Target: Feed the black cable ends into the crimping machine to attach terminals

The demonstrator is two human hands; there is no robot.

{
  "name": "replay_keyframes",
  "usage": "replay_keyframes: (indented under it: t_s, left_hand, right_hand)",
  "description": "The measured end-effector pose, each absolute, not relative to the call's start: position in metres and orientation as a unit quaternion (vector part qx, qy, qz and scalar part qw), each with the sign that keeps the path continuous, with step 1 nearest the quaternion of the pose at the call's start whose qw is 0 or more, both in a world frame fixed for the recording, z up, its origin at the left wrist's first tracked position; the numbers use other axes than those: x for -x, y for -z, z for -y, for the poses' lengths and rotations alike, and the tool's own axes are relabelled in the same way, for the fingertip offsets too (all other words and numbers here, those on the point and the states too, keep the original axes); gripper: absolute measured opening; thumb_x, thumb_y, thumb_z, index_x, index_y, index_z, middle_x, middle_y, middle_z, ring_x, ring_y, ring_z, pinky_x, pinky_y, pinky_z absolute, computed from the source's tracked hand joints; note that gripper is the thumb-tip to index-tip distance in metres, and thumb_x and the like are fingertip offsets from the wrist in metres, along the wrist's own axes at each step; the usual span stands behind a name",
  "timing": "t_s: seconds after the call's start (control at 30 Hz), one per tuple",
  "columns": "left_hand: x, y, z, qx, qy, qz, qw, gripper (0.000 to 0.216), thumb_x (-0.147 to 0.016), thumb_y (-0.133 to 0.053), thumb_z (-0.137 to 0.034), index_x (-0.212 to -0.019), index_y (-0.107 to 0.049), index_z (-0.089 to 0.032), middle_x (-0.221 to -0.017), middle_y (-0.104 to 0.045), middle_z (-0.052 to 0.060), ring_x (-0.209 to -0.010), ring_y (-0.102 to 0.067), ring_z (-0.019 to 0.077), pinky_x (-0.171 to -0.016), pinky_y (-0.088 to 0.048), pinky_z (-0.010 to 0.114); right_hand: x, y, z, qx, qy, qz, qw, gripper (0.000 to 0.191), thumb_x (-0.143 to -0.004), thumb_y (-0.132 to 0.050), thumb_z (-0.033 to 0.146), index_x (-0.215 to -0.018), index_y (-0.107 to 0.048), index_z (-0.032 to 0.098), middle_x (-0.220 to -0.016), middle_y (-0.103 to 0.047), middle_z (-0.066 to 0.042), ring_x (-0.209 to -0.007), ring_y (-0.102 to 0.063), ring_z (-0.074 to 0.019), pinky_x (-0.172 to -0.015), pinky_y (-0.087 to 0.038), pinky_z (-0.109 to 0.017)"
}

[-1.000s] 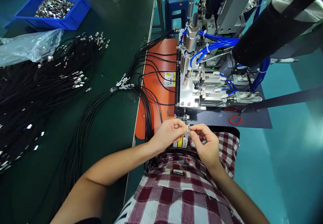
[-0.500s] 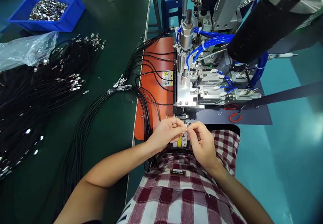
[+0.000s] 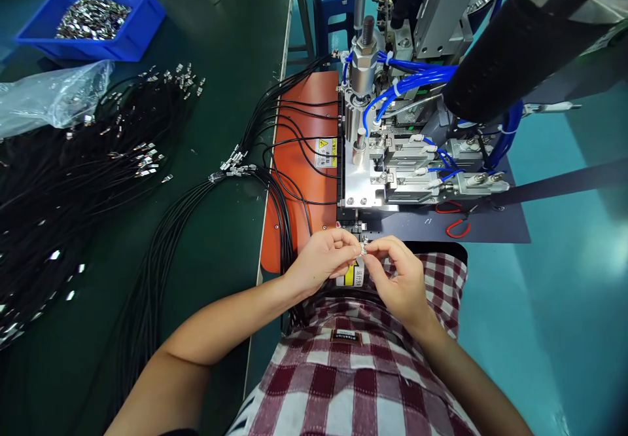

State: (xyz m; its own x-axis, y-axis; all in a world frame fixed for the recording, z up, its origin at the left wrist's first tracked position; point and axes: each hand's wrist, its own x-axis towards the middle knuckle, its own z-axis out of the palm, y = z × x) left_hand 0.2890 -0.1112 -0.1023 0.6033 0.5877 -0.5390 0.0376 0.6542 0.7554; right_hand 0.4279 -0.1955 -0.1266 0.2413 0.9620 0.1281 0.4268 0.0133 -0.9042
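Observation:
My left hand [image 3: 328, 254] is closed in a pinch, thumb against forefinger, on a small silver metal connector [image 3: 364, 249]. From the other side, the thumb and forefinger of my right hand [image 3: 400, 277] meet at the same connector, also pinched. The part is tiny, and most of it is hidden by the fingertips. Both hands are over my lap, just in front of the machine's near edge. Beside my left wrist, a bundle of black cables [image 3: 282, 226] runs down over the orange-red plate [image 3: 299, 187].
Ahead stands a metal machine [image 3: 358, 181] with blue air hoses [image 3: 422, 81]. Black cables with silver ends [image 3: 147, 158] cover the green table [image 3: 230, 239] at left. A blue bin [image 3: 142, 30] holds metal connectors. Red-handled scissors [image 3: 457, 228] lie at right.
My right hand has shifted slightly to the right and its fingertips have spread a little, so more of the silver connector shows. My left hand has stayed in place.

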Motion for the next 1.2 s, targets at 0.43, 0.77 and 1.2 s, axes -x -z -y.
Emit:
replay_keyframes:
  t_s: [0.43,0.77,1.2]
  left_hand:
    - [-0.282,0.105,0.114,-0.433,-0.17,-0.367,0.806,0.021,-0.081,-0.067,-0.03,-0.081,-0.053,-0.015,-0.061,-0.05,-0.005,-0.038,-0.035,0.0015,-0.036,-0.021,0.016]
    - [-0.283,0.103,0.114,-0.511,-0.19,-0.37,0.753,0.028,-0.076,-0.072,-0.037,-0.077,-0.058,-0.013,-0.07,-0.049,-0.003,-0.049,-0.039,0.0035,-0.044,-0.027,0.017]
    - [-0.284,0.103,0.11,-0.452,-0.168,-0.409,0.775,0.032,-0.076,-0.072,-0.042,-0.077,-0.055,-0.015,-0.043,-0.035,-0.01,-0.038,-0.026,0.0026,-0.04,-0.017,0.017]
  right_hand:
    - [-0.429,0.128,0.19,0.571,-0.516,0.373,0.518,0.016,-0.087,-0.057,0.026,-0.072,-0.056,0.02,-0.066,-0.05,0.002,-0.055,-0.045,-0.0115,-0.054,-0.039,-0.026]
    - [-0.43,0.144,0.19,0.55,-0.559,0.322,0.531,0.019,-0.084,-0.061,0.034,-0.072,-0.057,0.019,-0.063,-0.049,0.003,-0.054,-0.042,-0.0109,-0.053,-0.039,-0.026]
    - [-0.436,0.135,0.19,0.598,-0.5,0.359,0.514,0.018,-0.086,-0.06,0.038,-0.083,-0.066,0.021,-0.073,-0.062,-0.001,-0.059,-0.052,-0.0136,-0.058,-0.047,-0.027]
